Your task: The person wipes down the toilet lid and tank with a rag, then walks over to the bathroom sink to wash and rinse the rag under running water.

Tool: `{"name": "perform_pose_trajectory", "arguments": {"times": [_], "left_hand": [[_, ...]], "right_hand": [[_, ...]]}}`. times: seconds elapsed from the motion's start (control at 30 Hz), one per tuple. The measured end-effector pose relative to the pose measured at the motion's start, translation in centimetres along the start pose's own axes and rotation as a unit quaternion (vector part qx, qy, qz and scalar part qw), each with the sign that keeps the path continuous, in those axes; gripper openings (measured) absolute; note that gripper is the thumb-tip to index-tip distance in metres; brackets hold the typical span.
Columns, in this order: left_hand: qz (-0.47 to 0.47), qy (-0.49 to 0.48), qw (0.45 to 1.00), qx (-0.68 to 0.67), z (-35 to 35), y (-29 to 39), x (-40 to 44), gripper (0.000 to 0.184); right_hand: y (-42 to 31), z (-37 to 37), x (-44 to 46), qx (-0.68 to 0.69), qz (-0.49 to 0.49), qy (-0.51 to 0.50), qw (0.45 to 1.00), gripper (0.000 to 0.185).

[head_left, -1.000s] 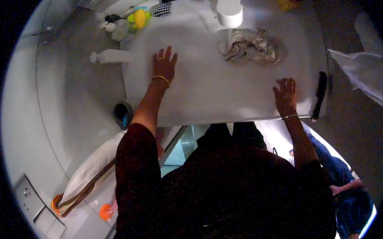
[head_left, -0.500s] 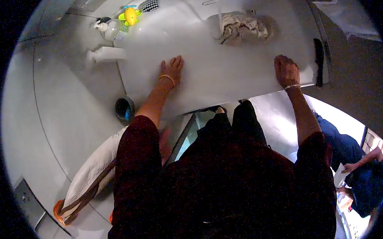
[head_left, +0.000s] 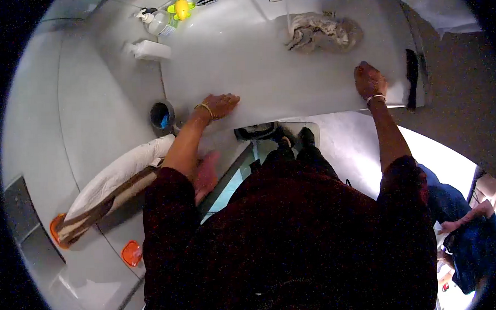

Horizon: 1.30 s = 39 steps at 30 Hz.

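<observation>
My left hand [head_left: 223, 105] lies on the near part of a broad white surface [head_left: 245, 62], fingers stretched out and pointing right, with nothing in it. A yellow band is round that wrist. Towards the right end of the same surface rests my right hand [head_left: 370, 81], its fingers curled in; nothing shows in it, and the palm side is hidden. Beyond both hands lies a crumpled, wet-looking beige cloth [head_left: 325, 32], apart from them. A dark brush-like object [head_left: 412, 79] sits just right of my right hand.
At the back left are a clear pump bottle [head_left: 158, 22], a yellow-and-green toy [head_left: 182, 9] and a white bottle [head_left: 151, 50]. Left of my left hand stands a dark cup [head_left: 162, 115]. A white padded item [head_left: 114, 170] lies lower left. Another person [head_left: 463, 229] is at lower right.
My left hand has moved nearer the front edge and turned its fingers to the right. My right hand stays in about the same place. The view has shifted slightly.
</observation>
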<state>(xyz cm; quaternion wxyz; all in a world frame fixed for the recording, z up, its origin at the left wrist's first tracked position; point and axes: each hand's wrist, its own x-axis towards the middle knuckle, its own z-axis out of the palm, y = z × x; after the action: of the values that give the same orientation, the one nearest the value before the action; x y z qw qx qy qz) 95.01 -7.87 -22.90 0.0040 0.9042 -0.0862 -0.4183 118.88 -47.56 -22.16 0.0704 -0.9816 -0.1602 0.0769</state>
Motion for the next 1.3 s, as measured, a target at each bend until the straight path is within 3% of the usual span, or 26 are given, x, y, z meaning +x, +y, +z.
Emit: {"name": "perform_pose_trajectory", "arguments": {"times": [0.07, 0.17, 0.27, 0.33, 0.4, 0.57, 0.67, 0.8, 0.83, 0.93, 0.97, 1.13, 1.27, 1.3], "left_hand": [[-0.005, -0.028, 0.999, -0.033, -0.6, 0.2, -0.8, 0.045], [-0.062, 0.051, 0.988, -0.131, -1.4, 1.4, -4.1, 0.042], [-0.011, 0.304, 0.950, -0.076, 3.2, 0.4, -4.9, 0.035], [-0.044, 0.354, 0.919, -0.166, 3.9, 1.6, -5.3, 0.024], [-0.097, 0.404, 0.895, -0.164, 4.4, 3.0, -6.0, 0.016], [-0.214, 0.501, 0.838, -0.021, 4.4, 7.8, -8.6, 0.007], [-0.172, 0.588, 0.771, -0.171, 5.5, 8.5, -9.7, 0.008], [-0.281, 0.584, 0.731, -0.212, 5.7, 10.8, -12.0, 0.006], [-0.294, 0.579, 0.721, -0.244, 5.6, 11.2, -12.4, 0.006], [-0.304, 0.565, 0.670, -0.373, 5.9, 11.2, -12.5, 0.008], [-0.301, 0.560, 0.648, -0.420, 6.1, 11.0, -12.4, 0.009], [-0.277, 0.557, 0.657, -0.426, 6.4, 10.9, -12.9, 0.011], [-0.238, 0.546, 0.679, -0.429, 5.6, 10.2, -12.0, 0.012], [-0.228, 0.559, 0.684, -0.409, 5.7, 10.1, -11.8, 0.012]], "right_hand": [[0.2, 0.3, -0.1, -0.016, -0.031, -0.004, 0.999, 0.026], [-0.7, -0.6, -0.2, -0.014, 0.018, -0.028, 0.999, 0.026], [-0.3, -0.3, -0.6, 0.049, 0.008, -0.010, 0.999, 0.026], [-0.3, -0.1, -0.3, 0.010, 0.014, -0.017, 1.000, 0.027], [-0.2, 0.0, -0.7, 0.020, -0.007, 0.000, 1.000, 0.027], [-0.1, -0.3, -1.0, 0.015, -0.004, -0.027, 0.999, 0.029], [0.6, 0.7, -0.6, 0.030, -0.007, -0.032, 0.999, 0.030], [0.3, -0.1, -0.5, 0.043, 0.014, -0.055, 0.997, 0.032], [0.8, 0.8, -0.6, 0.054, -0.013, 0.001, 0.998, 0.033], [1.2, 0.1, -0.7, 0.103, -0.019, -0.027, 0.994, 0.030], [1.9, 0.7, -0.5, 0.132, -0.054, 0.010, 0.990, 0.028], [4.7, 1.6, -3.9, 0.175, -0.191, 0.198, 0.945, 0.017], [4.0, 1.1, -6.4, 0.156, -0.191, 0.298, 0.922, 0.015], [3.2, 1.1, -7.3, 0.207, -0.177, 0.313, 0.910, 0.014]]}}
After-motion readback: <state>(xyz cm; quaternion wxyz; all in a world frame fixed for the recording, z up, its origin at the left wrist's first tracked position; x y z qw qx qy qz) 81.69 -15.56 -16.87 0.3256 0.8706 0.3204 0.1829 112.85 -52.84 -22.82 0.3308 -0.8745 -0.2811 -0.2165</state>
